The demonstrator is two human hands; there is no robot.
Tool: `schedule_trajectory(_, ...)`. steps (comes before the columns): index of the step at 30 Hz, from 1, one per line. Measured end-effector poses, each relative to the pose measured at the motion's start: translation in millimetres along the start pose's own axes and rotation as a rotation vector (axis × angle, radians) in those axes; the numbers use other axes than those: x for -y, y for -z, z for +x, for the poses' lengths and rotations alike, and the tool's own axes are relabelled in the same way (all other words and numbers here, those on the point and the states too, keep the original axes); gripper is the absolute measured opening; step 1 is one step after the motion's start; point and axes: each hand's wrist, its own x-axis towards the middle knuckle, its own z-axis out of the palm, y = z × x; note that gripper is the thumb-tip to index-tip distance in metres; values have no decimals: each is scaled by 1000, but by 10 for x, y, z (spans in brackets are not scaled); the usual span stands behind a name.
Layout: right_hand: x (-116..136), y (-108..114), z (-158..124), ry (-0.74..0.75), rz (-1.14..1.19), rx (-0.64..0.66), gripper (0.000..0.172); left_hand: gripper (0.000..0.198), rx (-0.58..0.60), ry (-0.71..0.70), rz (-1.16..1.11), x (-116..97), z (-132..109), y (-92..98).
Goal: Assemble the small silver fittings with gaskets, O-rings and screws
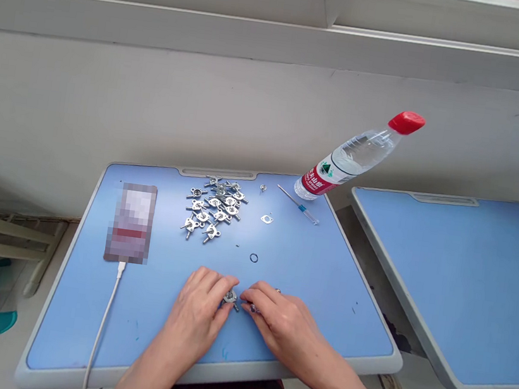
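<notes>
Hiding a metal fitting (229,297) (both hands (197,307))

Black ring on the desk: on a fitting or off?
Off: the black ring lies alone on the blue desk, apart from the pile of metal fittings.

We see shiny bare metal on the small parts (213,209), and smooth, matt blue plastic on the desk top (79,330). The bottle (354,159) is clear, glossy plastic under a glossy red plastic cap (406,123), and the black ring (253,258) looks like matt rubber.
</notes>
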Motion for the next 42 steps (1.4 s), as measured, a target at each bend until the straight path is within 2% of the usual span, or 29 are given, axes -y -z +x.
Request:
schedule_trajectory(5,49,-3,-13,15,26,45,28,24,27,-19,-4,15,12,6)
schedule_trajectory(9,97,98,10,-55,211,53,26,16,53,-24,8,15,26,18)
schedule_trajectory(13,121,294,43,-172,412,-3,24,14,64,-29,24,8,37,23)
schedule_trajectory(18,108,428,43,-176,465,-147,22,13,76,-32,31,8,45,26)
schedule_trajectory(24,88,357,69,-70,593,-232,19,14,91,-32,55,11,53,26)
schedule_trajectory(42,102,277,141,-20,577,-186,15,13,68,-30,51,15,45,7)
